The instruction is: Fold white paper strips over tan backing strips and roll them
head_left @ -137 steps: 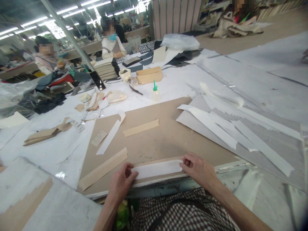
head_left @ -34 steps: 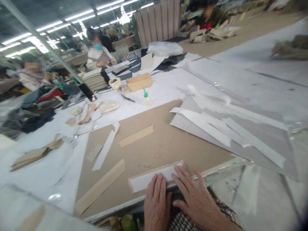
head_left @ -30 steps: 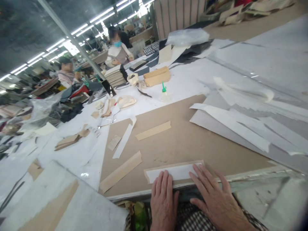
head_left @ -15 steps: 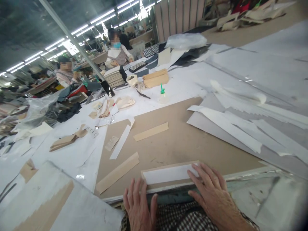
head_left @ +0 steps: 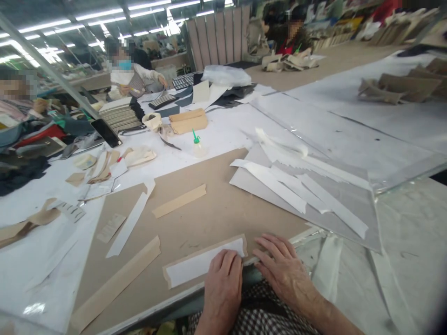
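A tan strip with a white strip laid along it (head_left: 195, 266) lies at the near edge of the brown board (head_left: 216, 218). My left hand (head_left: 222, 283) lies flat, fingers stretched out, on the right end of that white strip. My right hand (head_left: 279, 267) rests flat beside it at the board's edge, fingers spread, just right of the strip's end. Neither hand holds anything.
More tan strips (head_left: 179, 201) (head_left: 115, 284) and a white strip (head_left: 129, 223) lie on the board. White strips on a grey sheet (head_left: 300, 190) sit to the right. A glue bottle with green tip (head_left: 197, 144) stands behind. Other people work at the far tables.
My left hand has come back from the table edge onto the white strip. My right hand slid off the strip's end to the board's edge. The view swung left.
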The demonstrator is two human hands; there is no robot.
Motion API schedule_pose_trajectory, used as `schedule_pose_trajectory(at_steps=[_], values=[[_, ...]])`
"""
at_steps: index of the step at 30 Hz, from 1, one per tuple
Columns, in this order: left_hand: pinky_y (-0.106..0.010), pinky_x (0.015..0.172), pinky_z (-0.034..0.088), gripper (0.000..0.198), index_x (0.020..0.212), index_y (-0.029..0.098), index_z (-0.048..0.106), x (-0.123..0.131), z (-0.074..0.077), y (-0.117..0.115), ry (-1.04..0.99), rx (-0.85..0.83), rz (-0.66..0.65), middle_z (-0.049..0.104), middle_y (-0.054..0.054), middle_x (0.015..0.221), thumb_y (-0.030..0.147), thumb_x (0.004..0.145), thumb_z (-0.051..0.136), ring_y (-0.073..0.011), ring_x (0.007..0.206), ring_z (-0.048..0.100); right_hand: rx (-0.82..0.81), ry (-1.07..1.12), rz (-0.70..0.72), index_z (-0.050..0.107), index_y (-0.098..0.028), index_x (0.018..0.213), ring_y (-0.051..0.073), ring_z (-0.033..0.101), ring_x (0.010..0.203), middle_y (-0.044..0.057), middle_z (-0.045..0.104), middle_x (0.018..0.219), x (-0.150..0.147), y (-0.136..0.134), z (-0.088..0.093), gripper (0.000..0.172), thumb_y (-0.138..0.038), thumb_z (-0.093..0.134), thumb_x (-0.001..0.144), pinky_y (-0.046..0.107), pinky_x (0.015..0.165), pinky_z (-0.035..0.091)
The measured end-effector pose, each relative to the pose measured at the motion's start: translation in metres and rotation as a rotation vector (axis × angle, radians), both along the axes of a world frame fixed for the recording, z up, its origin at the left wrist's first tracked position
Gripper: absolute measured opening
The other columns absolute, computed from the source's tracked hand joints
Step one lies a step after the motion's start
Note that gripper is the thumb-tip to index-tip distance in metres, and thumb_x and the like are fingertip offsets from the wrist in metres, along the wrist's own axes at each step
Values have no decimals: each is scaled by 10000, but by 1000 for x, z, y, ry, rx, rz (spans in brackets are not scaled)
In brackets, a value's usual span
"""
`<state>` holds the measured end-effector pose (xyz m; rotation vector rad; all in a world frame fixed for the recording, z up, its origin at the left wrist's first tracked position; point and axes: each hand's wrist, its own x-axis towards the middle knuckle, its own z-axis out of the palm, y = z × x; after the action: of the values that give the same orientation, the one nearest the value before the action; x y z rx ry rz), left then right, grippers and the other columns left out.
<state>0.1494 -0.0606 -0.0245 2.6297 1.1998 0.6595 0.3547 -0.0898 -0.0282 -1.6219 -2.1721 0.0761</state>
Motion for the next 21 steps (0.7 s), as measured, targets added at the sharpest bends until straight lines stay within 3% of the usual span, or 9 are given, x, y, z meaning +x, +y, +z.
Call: schedule_pose_trajectory(at_steps=[6, 11, 17, 21], values=[[-392, 928, 562, 244, 1165, 148, 617, -1, -5, -3, -53, 51, 46, 655, -102, 1141, 127, 984, 455, -240, 1084, 603, -39, -64, 54, 627, -315, 1292, 297, 465, 1326, 38, 594, 1402, 0, 10, -3, 341, -277, 594, 955, 558, 1128, 308], [-387, 978, 544, 247, 1182, 135, 605, -1, -6, -6, -71, 18, 58, 647, -101, 1171, 111, 981, 464, -233, 1122, 584, -52, -53, 37, 574, -280, 1364, 310, 463, 1316, 48, 571, 1438, -5, 16, -5, 413, -342, 604, 957, 566, 1142, 261], [-394, 1002, 539, 258, 1207, 139, 595, -2, -8, -6, -69, -5, 57, 638, -100, 1188, 119, 989, 458, -232, 1132, 583, -102, 58, 49, 604, -228, 1291, 309, 463, 1312, 100, 571, 1409, -9, 28, 0, 384, -321, 636, 920, 561, 1139, 294], [-396, 1013, 533, 263, 1208, 141, 598, -2, -7, -4, -76, -15, 53, 635, -101, 1194, 116, 991, 453, -233, 1143, 577, -168, 201, 64, 659, -236, 1059, 299, 472, 1306, 102, 561, 1372, -8, 34, 5, 192, -232, 647, 868, 580, 1131, 315]])
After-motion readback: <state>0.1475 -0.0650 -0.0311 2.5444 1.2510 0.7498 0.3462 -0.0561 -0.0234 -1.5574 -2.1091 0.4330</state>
